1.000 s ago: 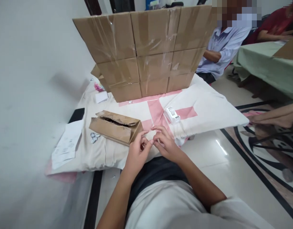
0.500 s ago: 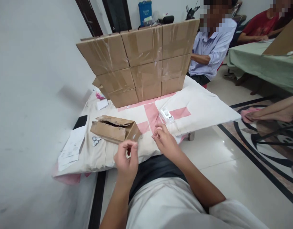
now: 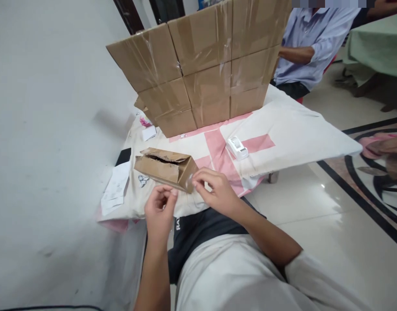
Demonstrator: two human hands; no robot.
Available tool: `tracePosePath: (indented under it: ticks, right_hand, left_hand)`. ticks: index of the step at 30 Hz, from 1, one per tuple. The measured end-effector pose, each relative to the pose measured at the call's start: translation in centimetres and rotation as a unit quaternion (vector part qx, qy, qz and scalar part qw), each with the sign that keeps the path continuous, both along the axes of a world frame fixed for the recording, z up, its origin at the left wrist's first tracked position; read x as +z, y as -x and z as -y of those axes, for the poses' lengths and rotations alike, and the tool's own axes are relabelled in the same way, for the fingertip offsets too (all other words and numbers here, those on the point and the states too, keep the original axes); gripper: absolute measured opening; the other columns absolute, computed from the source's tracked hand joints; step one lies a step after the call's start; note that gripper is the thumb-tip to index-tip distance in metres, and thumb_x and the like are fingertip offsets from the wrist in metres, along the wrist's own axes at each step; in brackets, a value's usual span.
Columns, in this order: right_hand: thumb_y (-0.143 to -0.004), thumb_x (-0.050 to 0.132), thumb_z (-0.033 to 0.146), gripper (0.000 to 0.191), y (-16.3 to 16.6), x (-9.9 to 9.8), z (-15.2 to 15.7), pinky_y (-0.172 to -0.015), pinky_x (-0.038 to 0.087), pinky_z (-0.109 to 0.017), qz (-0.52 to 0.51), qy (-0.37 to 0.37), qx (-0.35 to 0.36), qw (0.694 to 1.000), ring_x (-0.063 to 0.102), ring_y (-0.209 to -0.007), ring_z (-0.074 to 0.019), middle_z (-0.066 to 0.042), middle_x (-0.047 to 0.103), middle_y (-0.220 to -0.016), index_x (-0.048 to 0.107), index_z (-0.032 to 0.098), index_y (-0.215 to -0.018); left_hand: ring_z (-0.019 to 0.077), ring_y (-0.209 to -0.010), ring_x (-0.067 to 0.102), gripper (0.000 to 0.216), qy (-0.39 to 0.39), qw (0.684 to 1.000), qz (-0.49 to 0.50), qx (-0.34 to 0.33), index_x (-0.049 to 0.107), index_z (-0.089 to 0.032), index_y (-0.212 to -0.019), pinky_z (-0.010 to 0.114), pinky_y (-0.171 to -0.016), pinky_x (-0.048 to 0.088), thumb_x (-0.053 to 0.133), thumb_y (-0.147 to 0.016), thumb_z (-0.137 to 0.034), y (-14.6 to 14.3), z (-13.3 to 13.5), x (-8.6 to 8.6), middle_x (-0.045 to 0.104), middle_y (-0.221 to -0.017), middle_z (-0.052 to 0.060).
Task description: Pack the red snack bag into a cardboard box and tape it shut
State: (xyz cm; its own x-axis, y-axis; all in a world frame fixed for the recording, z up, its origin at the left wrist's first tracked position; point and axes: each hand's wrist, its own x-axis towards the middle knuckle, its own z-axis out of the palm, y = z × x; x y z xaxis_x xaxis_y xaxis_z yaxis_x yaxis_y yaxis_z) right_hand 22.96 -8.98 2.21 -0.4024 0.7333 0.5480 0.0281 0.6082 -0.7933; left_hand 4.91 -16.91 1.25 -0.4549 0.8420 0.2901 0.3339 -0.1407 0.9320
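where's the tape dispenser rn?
In the head view, the white tape dispenser sits on the pink-and-white cloth, right of the torn cardboard box, beyond the right hand and in front of the stacked taped boxes.

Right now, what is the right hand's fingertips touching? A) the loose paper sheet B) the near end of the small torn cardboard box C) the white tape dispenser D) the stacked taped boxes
B: the right hand has its fingertips at the near end of the small torn box, with the tape dispenser lying apart from it on the cloth.
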Motion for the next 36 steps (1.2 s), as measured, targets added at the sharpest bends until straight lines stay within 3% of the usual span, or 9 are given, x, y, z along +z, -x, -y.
tracePosePath:
  ticks: [3, 7, 10, 13, 20, 23, 25, 29, 36]
  right_hand:
    - [-0.098, 0.057, 0.018, 0.014, -0.5, 0.0, -0.6, -0.076, 0.051, -0.030, 0.049, -0.001, 0.007, 0.999, 0.067, -0.084, -0.0178, -0.006, 0.071, -0.093, 0.066, 0.020, -0.087]
    - [-0.100, 0.057, 0.019, 0.013, -0.5, 0.2, -0.4, -0.076, 0.049, -0.029, 0.122, -0.017, 0.079, 0.989, 0.065, -0.083, -0.0171, -0.004, 0.070, -0.093, 0.066, 0.021, -0.090]
    - [-0.102, 0.055, 0.020, 0.015, 0.0, 0.3, 0.1, -0.076, 0.048, -0.029, 0.166, -0.040, 0.080, 0.982, 0.063, -0.082, -0.0177, -0.004, 0.069, -0.089, 0.065, 0.021, -0.090]
    - [-0.103, 0.053, 0.020, 0.018, 0.4, 0.3, 0.4, -0.075, 0.046, -0.029, 0.213, -0.061, 0.073, 0.972, 0.063, -0.083, -0.0180, -0.004, 0.068, -0.088, 0.066, 0.021, -0.091]
    - [-0.100, 0.054, 0.017, 0.017, -0.2, 0.1, -0.5, -0.073, 0.044, -0.030, 0.247, -0.058, 0.017, 0.967, 0.063, -0.080, -0.0188, -0.004, 0.069, -0.085, 0.065, 0.020, -0.087]
    - [-0.099, 0.051, 0.016, 0.019, -0.6, 1.0, -2.3, -0.074, 0.045, -0.031, 0.230, -0.049, 0.012, 0.972, 0.062, -0.080, -0.0191, -0.004, 0.067, -0.084, 0.063, 0.020, -0.085]
    - [-0.100, 0.051, 0.018, 0.020, -0.4, 2.0, -3.9, -0.080, 0.047, -0.034, 0.227, -0.065, 0.050, 0.970, 0.061, -0.084, -0.0208, -0.005, 0.066, -0.084, 0.063, 0.020, -0.084]
    - [-0.101, 0.052, 0.024, 0.023, 1.5, 4.1, -7.8, -0.094, 0.048, -0.042, 0.231, -0.109, 0.103, 0.961, 0.059, -0.102, -0.0252, -0.009, 0.065, -0.099, 0.065, 0.020, -0.083]
    - [-0.097, 0.058, 0.029, 0.027, 6.0, 5.1, -15.8, -0.104, 0.042, -0.052, 0.350, -0.164, 0.166, 0.907, 0.050, -0.113, -0.0304, -0.013, 0.061, -0.108, 0.069, 0.018, -0.075]
  left_hand:
    - [0.0082, -0.055, 0.044, 0.026, -0.019, 0.998, 0.023, 0.054, 0.061, -0.019, -0.093, 0.019, -0.055, 0.038, 0.073, -0.087, -0.041, 1.8, -0.2, -0.5, 0.050, -0.064, -0.006]
    - [0.0123, -0.069, 0.056, 0.030, 0.005, 0.994, -0.045, -0.100, 0.067, -0.021, -0.112, 0.022, -0.062, 0.044, 0.071, -0.090, -0.041, 1.7, -0.1, 0.2, 0.063, -0.081, 0.000]
    - [0.0135, -0.074, 0.058, 0.018, 0.028, 0.982, -0.111, -0.149, 0.073, -0.022, -0.099, 0.024, -0.064, 0.044, 0.071, -0.092, -0.039, 0.8, -0.2, 0.5, 0.067, -0.085, 0.002]
    - [0.0146, -0.073, 0.060, 0.022, 0.031, 0.986, -0.114, -0.116, 0.074, -0.021, -0.085, 0.026, -0.065, 0.045, 0.070, -0.093, -0.040, 0.6, -0.3, -0.2, 0.069, -0.079, 0.002]
    - [0.0148, -0.066, 0.062, 0.024, 0.065, 0.990, -0.126, 0.001, 0.077, -0.021, -0.087, 0.027, -0.062, 0.047, 0.070, -0.090, -0.045, 3.1, 0.9, -1.9, 0.074, -0.079, 0.001]
    - [0.0173, -0.072, 0.064, 0.024, 0.007, 0.972, -0.227, 0.068, 0.077, -0.023, -0.090, 0.030, -0.072, 0.049, 0.067, -0.093, -0.044, 6.3, -0.6, -1.9, 0.076, -0.084, 0.002]
    - [0.0239, -0.098, 0.069, 0.025, -0.037, 0.945, -0.320, 0.057, 0.077, -0.024, -0.101, 0.039, -0.094, 0.047, 0.064, -0.095, -0.044, 8.4, -3.0, -2.0, 0.078, -0.106, 0.007]
    - [0.0315, -0.149, 0.041, 0.042, -0.018, 0.908, -0.419, -0.020, 0.065, -0.028, -0.138, 0.054, -0.120, 0.017, 0.044, -0.104, -0.043, 10.0, -8.5, -2.9, 0.054, -0.154, 0.011]
    - [0.0272, -0.130, 0.057, 0.041, 0.005, 0.917, -0.398, 0.008, 0.062, -0.028, -0.139, 0.056, -0.122, 0.010, 0.039, -0.107, -0.038, 5.0, -10.6, -3.8, 0.069, -0.136, 0.009]
